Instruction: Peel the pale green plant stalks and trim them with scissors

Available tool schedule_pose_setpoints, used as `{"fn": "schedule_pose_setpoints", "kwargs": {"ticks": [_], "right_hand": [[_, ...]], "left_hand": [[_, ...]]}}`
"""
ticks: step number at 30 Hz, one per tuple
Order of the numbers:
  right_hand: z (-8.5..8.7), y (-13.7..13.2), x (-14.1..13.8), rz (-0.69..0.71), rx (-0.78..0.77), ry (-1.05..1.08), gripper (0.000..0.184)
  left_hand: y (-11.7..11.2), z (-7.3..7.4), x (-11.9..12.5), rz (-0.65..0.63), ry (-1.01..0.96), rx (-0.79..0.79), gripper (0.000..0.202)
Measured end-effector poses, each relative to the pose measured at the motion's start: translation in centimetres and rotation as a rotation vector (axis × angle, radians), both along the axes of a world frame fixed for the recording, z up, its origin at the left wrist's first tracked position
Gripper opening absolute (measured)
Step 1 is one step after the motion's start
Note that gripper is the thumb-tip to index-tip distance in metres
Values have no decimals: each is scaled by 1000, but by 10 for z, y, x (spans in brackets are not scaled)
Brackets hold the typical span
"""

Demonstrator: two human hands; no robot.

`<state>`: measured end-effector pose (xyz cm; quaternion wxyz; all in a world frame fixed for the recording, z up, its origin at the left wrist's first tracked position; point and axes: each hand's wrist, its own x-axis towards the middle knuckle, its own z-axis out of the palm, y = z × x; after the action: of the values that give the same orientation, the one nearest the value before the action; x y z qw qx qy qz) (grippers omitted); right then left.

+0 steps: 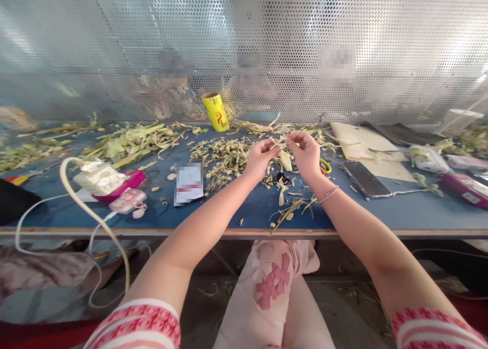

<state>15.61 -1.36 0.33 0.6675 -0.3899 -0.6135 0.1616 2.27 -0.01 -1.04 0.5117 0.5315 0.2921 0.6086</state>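
Both of my hands are raised over the blue table [236, 211], close together. My left hand [261, 157] and my right hand [305, 153] each pinch one end of a thin pale green leaf strip [282, 142], held between them. Under the hands lie loose scraps of pale leaf [285, 161] and a heap of chopped green trimmings [223, 158]. Yellow-handled scissors [325, 166] lie just right of my right wrist, partly hidden by it.
A yellow roll [215, 111] stands at the back by the perforated metal screen [244, 44]. A phone [366, 179] and cardboard sheets [366, 140] lie right. A card [188, 184], pink devices [125, 183] and a white cable [76, 196] lie left. Long leaf piles [129, 140] line the back.
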Motion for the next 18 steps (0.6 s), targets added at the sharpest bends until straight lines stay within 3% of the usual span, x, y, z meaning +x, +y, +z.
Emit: {"fn": "schedule_pose_setpoints", "kwargs": {"ticks": [4,11,15,18], "right_hand": [[-2,4,0,57,-9,77,10],[-1,-2,-3,120,7,11,9],[1,0,0,190,-12,36,10],[3,4,5,167,-11,23,10]], "left_hand": [[4,-3,-3,74,14,17,34],[7,-2,-6,181,100,125,22],[3,2,-7,157,159,137,20],[-1,5,-6,107,202,103,18]]}}
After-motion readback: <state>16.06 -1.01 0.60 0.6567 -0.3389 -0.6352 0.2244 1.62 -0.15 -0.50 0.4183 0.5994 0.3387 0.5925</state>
